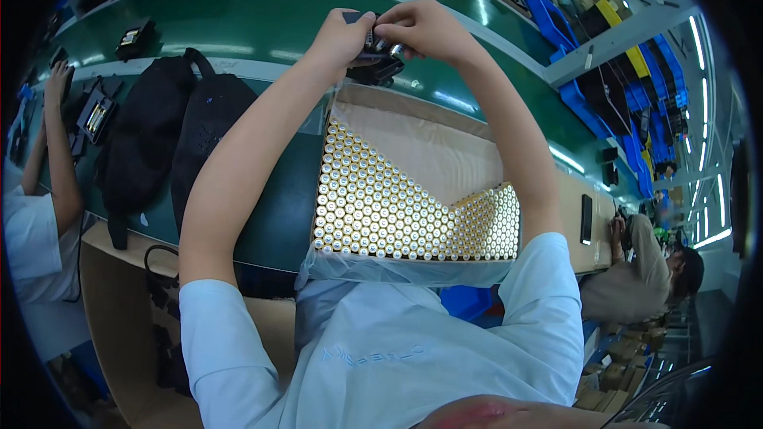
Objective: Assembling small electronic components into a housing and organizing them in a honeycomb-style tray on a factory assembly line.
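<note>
Over the glossy green workbench [238, 20], my left hand [343, 38] grips a black plastic device [355, 17], seemingly steadying it for my right hand [424, 28], clutching shiny metal cylinders [396, 50]; gold-rimmed batteries [373, 206] sit handily near.

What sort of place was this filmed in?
Most likely a factory assembly line: a long green bench, a box of what look like batteries, and blue bins along the right.
</note>
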Tool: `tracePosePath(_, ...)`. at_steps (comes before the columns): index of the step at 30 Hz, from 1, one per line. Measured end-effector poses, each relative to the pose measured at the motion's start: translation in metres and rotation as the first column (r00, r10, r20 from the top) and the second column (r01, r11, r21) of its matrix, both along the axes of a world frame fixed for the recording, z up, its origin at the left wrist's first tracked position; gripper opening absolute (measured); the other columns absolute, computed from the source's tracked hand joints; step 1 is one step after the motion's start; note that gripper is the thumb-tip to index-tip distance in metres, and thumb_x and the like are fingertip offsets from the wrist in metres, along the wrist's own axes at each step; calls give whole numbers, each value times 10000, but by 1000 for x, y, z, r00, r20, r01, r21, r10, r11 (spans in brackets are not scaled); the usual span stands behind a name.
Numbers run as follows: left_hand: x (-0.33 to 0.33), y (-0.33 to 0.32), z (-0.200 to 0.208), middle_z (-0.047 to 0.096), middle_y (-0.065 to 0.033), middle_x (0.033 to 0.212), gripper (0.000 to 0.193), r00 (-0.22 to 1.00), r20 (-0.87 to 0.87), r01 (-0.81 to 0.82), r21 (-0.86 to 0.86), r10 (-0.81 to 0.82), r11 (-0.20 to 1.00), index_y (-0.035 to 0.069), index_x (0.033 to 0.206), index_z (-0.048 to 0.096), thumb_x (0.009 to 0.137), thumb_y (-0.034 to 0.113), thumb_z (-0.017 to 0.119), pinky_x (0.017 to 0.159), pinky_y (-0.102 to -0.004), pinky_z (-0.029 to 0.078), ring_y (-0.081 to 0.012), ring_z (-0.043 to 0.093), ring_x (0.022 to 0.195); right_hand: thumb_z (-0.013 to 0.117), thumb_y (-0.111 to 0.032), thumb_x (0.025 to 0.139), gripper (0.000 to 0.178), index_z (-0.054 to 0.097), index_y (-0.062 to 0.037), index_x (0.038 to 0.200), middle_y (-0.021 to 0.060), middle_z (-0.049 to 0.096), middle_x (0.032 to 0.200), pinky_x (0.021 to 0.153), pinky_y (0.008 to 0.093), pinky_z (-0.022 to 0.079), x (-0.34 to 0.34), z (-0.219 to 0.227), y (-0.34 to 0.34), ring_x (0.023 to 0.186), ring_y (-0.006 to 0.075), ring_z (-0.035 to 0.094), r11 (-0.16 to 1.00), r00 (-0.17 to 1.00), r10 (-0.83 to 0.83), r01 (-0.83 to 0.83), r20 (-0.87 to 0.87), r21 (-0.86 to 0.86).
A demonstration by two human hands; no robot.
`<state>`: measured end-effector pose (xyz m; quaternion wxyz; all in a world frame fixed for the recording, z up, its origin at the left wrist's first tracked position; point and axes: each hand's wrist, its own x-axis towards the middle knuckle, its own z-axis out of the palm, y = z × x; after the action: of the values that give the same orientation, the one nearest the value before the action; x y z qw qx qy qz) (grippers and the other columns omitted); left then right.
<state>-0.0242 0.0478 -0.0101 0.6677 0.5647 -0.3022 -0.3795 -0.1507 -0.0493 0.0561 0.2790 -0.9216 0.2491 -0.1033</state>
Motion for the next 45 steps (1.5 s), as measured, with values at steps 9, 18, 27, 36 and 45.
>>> tracePosePath(9,28,-11,-14,585,-219,1115,298,997,-69,-30,-50,27,998,-55,1218,510,984,114,583,811,-398,616,-290,634,990,671,-91,889,203,744,-44,1073,72,756,900,644,308,522,-3,-35,12,662,231,654,792,933,315,-157,175,-589)
tracePosePath(18,29,-10,-2,580,-225,1096,394,952,-296,57,-68,-75,996,-52,1238,480,875,-15,628,780,-409,614,-310,652,955,693,-101,893,238,733,-47,1121,94,755,1011,667,324,515,13,-23,-21,711,231,636,918,933,237,-124,270,-377)
tracePosePath(27,22,-4,-2,555,-235,1167,587,977,-212,31,-27,-36,999,-25,1320,421,796,-95,675,775,-381,602,-316,654,981,646,-195,939,272,717,-29,1143,82,755,983,690,326,520,52,-32,-30,721,196,623,914,954,176,-67,243,-400)
tracePosePath(36,25,-4,3,518,-217,1219,656,997,79,-14,30,12,999,53,1399,375,833,-137,647,893,-396,594,-339,628,1039,590,-218,1016,335,664,83,1143,139,692,960,758,290,518,50,-57,-30,808,180,623,779,917,-186,-80,351,621)
tracePosePath(45,28,-7,-5,526,-220,1226,641,988,154,-26,69,15,997,45,1388,390,828,-127,651,816,-372,597,-327,635,1043,571,-172,993,330,652,106,1153,144,673,996,766,288,542,52,-89,-28,832,183,615,731,842,-305,-92,445,676)
